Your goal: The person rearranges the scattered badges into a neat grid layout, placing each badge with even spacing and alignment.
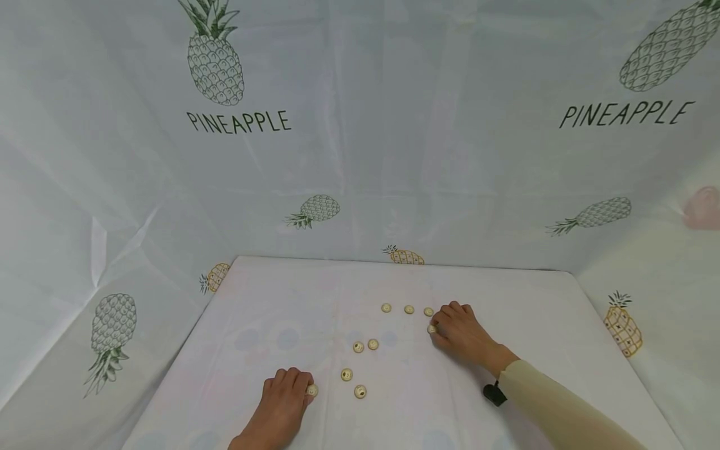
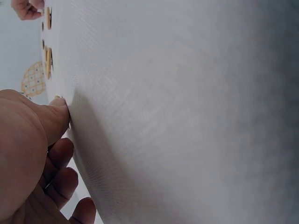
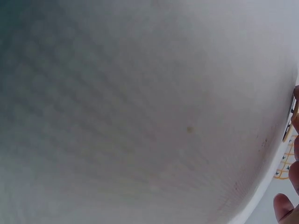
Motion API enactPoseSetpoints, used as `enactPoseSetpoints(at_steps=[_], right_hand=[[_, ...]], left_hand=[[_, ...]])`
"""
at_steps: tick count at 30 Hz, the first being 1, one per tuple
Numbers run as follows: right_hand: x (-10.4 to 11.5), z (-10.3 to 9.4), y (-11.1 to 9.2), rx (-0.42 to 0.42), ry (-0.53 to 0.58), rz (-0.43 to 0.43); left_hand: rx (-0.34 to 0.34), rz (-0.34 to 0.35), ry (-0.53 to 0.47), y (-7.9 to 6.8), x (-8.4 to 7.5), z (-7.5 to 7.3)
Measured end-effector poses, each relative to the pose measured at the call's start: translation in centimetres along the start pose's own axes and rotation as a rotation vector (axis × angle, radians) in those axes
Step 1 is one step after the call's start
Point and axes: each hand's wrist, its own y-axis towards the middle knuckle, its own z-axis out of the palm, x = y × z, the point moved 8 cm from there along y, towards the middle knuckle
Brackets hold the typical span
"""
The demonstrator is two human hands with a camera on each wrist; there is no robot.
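Observation:
Near the front of the table, my left hand (image 1: pixel 279 403) pinches a small round wooden disc (image 1: pixel 312 390) at the thumb side. In the left wrist view, the thumb (image 2: pixel 57 116) hides most of that disc, and the other fingers are curled. Farther back on the right, my right hand (image 1: pixel 462 331) holds another wooden disc (image 1: pixel 431 329) by its fingertips, low over the cloth. Just behind it lies a third disc (image 1: pixel 429 311). To the right of my left hand lie two discs with dark marks, one farther back (image 1: pixel 346 374) and one nearer (image 1: pixel 360 392).
Two discs lie side by side mid-table, a left one (image 1: pixel 358 347) and a right one (image 1: pixel 373 344). More discs sit in the back row, one at its left end (image 1: pixel 386 307) and one mid-row (image 1: pixel 409 309). A pineapple-print sheet (image 1: pixel 394 156) hangs behind the white-covered table (image 1: pixel 506 300).

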Motion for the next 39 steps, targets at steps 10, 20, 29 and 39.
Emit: enactPoseSetpoints(at_steps=[10, 20, 29, 39], right_hand=[[-0.29, 0.06, 0.06, 0.028, 0.023, 0.052], [-0.24, 0.32, 0.25, 0.049, 0.011, 0.052], [-0.36, 0.37, 0.24, 0.041, 0.004, 0.048], [-0.47, 0.55, 0.19, 0.057, 0.007, 0.063]], left_hand=[[-0.013, 0.010, 0.019, -0.06, -0.03, -0.03], [-0.011, 0.013, 0.010, 0.01, -0.05, -0.08], [-0.006, 0.006, 0.002, 0.04, -0.01, -0.01], [0.002, 0.006, 0.010, 0.02, -0.06, -0.11]])
